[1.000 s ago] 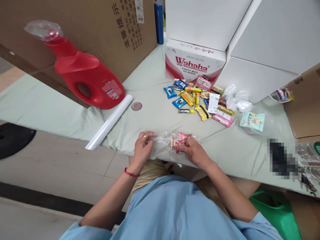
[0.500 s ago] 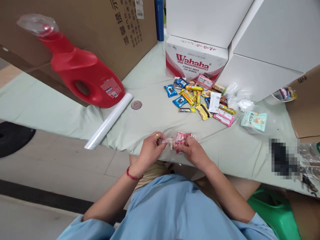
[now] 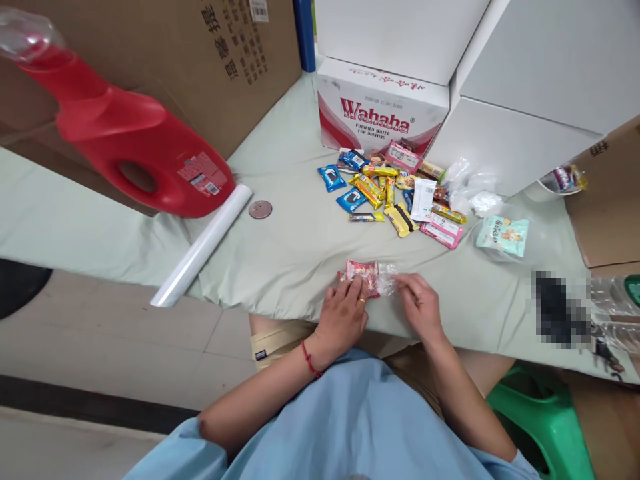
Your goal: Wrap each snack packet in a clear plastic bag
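A small clear plastic bag with red-and-pink snack packets inside lies on the pale green cloth near the table's front edge. My left hand, with a ring and a red wrist cord, rests its fingers on the near side of the packets. My right hand pinches the clear plastic at the bag's right end. Farther back lies a pile of several wrapped snacks in blue, yellow and pink.
A big red detergent jug leans at the left, beside a white roll and a small round disc. A Wahaha carton, white boxes and cardboard stand behind. A mint packet lies right; a green stool below.
My left hand has moved right, from the bag's left end onto the packets. My right hand has shifted to the bag's right end. The bag now lies folded smaller.
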### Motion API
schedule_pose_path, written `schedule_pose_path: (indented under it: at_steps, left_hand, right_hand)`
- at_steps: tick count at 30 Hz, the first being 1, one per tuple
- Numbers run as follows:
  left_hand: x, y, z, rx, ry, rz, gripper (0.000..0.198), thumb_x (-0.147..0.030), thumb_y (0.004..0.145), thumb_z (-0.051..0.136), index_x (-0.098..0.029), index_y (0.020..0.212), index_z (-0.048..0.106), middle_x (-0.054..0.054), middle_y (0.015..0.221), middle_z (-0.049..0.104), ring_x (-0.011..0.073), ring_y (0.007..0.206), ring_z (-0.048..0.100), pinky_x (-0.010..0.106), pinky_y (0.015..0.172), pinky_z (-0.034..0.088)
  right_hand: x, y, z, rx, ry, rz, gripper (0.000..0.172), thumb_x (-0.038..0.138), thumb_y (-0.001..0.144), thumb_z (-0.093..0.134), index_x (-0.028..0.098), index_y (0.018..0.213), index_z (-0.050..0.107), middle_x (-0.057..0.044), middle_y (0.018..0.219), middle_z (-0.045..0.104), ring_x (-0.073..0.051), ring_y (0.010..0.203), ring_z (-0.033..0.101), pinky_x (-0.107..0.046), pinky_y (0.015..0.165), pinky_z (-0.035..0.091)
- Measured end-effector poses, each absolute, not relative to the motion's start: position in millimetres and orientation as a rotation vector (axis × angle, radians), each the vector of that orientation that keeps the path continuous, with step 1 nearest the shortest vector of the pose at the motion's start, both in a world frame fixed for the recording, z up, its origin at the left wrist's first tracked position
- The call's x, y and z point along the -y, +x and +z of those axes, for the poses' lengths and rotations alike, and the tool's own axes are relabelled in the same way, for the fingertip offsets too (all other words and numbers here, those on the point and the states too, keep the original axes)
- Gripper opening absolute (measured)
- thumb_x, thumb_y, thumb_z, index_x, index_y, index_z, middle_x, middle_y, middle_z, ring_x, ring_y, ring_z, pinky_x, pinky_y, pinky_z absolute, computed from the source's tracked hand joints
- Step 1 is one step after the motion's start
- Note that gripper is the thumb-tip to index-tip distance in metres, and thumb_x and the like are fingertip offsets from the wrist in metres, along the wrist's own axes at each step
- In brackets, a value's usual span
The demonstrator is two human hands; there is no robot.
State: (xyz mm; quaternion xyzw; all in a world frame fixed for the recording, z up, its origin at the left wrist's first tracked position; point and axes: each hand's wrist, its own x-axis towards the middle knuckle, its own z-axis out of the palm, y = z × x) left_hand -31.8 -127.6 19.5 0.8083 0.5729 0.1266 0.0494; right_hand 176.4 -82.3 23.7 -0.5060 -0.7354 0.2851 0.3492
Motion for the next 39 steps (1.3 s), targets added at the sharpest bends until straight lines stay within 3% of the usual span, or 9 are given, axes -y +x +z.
schedule_pose_path:
  at_steps: [5, 8, 12, 16, 20, 24, 28, 35, 39]
  left_hand:
    - [127.5, -29.8, 11.8, -1.767, 2.505, 0.366, 0.056, -0.018, 0.090, 0.056, -0.014, 0.146, 0.060, 0.017, 0.150, 0.061, 0.0356, 0.127, 0.058, 0.049, 0.092, 0.046]
    - [126.7, -30.7, 11.4, -1.755, 2.514, 0.372, 0.054, -0.019, 0.092, 0.056, -0.015, 0.145, 0.061, 0.016, 0.150, 0.062, 0.0347, 0.126, 0.058, 0.048, 0.091, 0.046]
    - [128.3, -32.7, 8.0, -1.728, 2.484, 0.425, 0.051, -0.017, 0.094, 0.055, -0.019, 0.144, 0.063, 0.013, 0.150, 0.062, 0.0327, 0.129, 0.059, 0.047, 0.098, 0.044]
    - [130.8, -33.9, 2.2, -1.775, 2.438, 0.498, 0.047, -0.014, 0.098, 0.051, -0.023, 0.141, 0.065, 0.010, 0.150, 0.064, 0.0323, 0.137, 0.057, 0.046, 0.104, 0.041]
    - [128.2, -39.0, -4.0, -1.708, 2.398, 0.537, 0.042, -0.014, 0.099, 0.050, -0.018, 0.136, 0.069, 0.014, 0.147, 0.065, 0.0315, 0.131, 0.062, 0.046, 0.098, 0.048]
    - [126.2, -55.0, -11.9, -1.530, 2.262, 0.836, 0.051, -0.013, 0.090, 0.053, -0.015, 0.140, 0.065, 0.019, 0.146, 0.064, 0.0322, 0.132, 0.062, 0.052, 0.105, 0.052]
    - [132.2, -76.1, -15.3, -1.283, 2.065, 1.181, 0.067, -0.006, 0.080, 0.049, -0.022, 0.144, 0.060, 0.014, 0.145, 0.065, 0.0265, 0.136, 0.061, 0.051, 0.113, 0.052]
    - [132.8, -84.5, -7.0, -1.382, 1.433, 1.545, 0.046, -0.007, 0.075, 0.049, -0.023, 0.115, 0.062, 0.010, 0.129, 0.065, 0.0243, 0.123, 0.064, 0.046, 0.106, 0.055]
    - [128.3, -86.7, -1.3, -1.424, 1.314, 1.529, 0.029, -0.011, 0.080, 0.052, -0.023, 0.104, 0.061, 0.009, 0.119, 0.065, 0.0238, 0.116, 0.064, 0.042, 0.100, 0.055]
  right_hand:
    - [69.4, 172.0, 4.4, 1.879, -1.679, 0.347, 0.046, 0.051, 0.097, 0.064, 0.016, 0.127, 0.069, -0.023, 0.134, 0.058, -0.039, 0.127, 0.048, -0.063, 0.107, 0.041]
    - [65.4, 162.8, 7.4, 1.968, -1.636, 0.475, 0.028, 0.042, 0.100, 0.057, 0.020, 0.108, 0.072, -0.018, 0.121, 0.068, -0.035, 0.115, 0.057, -0.053, 0.100, 0.047]
    - [66.9, 146.6, 29.6, 1.994, -1.558, 0.640, 0.023, 0.034, 0.104, 0.050, 0.023, 0.101, 0.070, -0.007, 0.092, 0.072, -0.025, 0.087, 0.065, -0.036, 0.081, 0.050]
    - [68.0, 116.0, 46.4, 2.162, -1.580, 0.520, 0.023, 0.029, 0.103, 0.050, 0.024, 0.094, 0.071, -0.009, 0.097, 0.066, -0.023, 0.082, 0.060, -0.033, 0.073, 0.045]
    - [65.9, 87.9, 42.2, 2.175, -1.659, 0.393, 0.024, 0.024, 0.101, 0.050, 0.022, 0.086, 0.069, -0.013, 0.105, 0.059, -0.026, 0.088, 0.054, -0.035, 0.073, 0.044]
    - [72.8, 75.0, 28.7, 2.193, -1.617, 0.389, 0.027, 0.021, 0.104, 0.045, 0.018, 0.111, 0.070, -0.014, 0.100, 0.059, -0.028, 0.090, 0.052, -0.040, 0.081, 0.048]
    - [88.2, 72.4, 23.3, 2.242, -1.396, 0.352, 0.036, 0.024, 0.107, 0.043, 0.017, 0.137, 0.062, -0.020, 0.125, 0.059, -0.031, 0.107, 0.052, -0.050, 0.097, 0.048]
    - [101.3, 74.9, 13.4, 2.360, -1.372, 0.288, 0.056, 0.038, 0.101, 0.063, 0.020, 0.153, 0.050, -0.021, 0.141, 0.055, -0.038, 0.123, 0.049, -0.058, 0.103, 0.047]
    - [94.4, 81.5, 17.1, 2.280, -1.369, 0.400, 0.043, 0.020, 0.102, 0.055, 0.022, 0.144, 0.062, -0.018, 0.133, 0.063, -0.033, 0.116, 0.055, -0.054, 0.103, 0.051]
